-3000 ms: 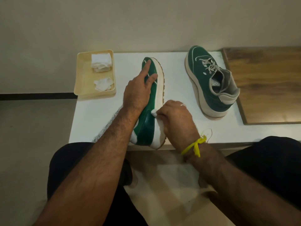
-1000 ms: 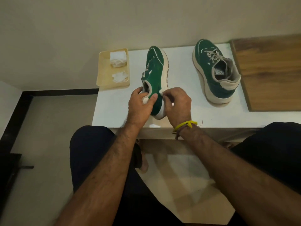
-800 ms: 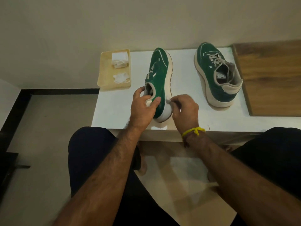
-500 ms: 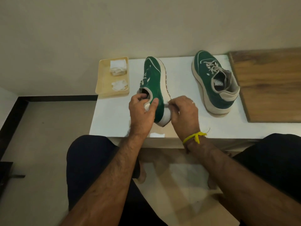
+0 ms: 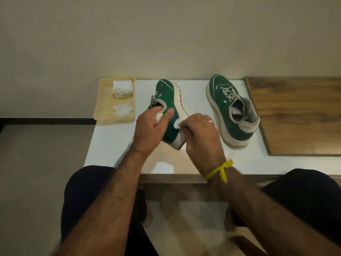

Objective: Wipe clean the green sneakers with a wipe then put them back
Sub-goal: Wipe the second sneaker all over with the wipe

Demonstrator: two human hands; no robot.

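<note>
Right hand (image 5: 200, 133) fingers pinching a small white wipe (image 5: 176, 124) against the green side of the tipped sneaker (image 5: 170, 115), just by the heel; left hand (image 5: 153, 126) gripping the collar, thumb outside, fingers hooked inside the opening. Wiping of this first shoe likely under way, so next probably more strokes along the side and sole edge, then setting it down beside the second sneaker (image 5: 233, 109), upright to the right of both hands. No readable brand or writing; insole mark too small.

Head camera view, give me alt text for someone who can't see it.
The left hand holds a green sneaker on its side while the right hand rubs it with a wipe. The second sneaker stands right; a tray sits left.
</note>
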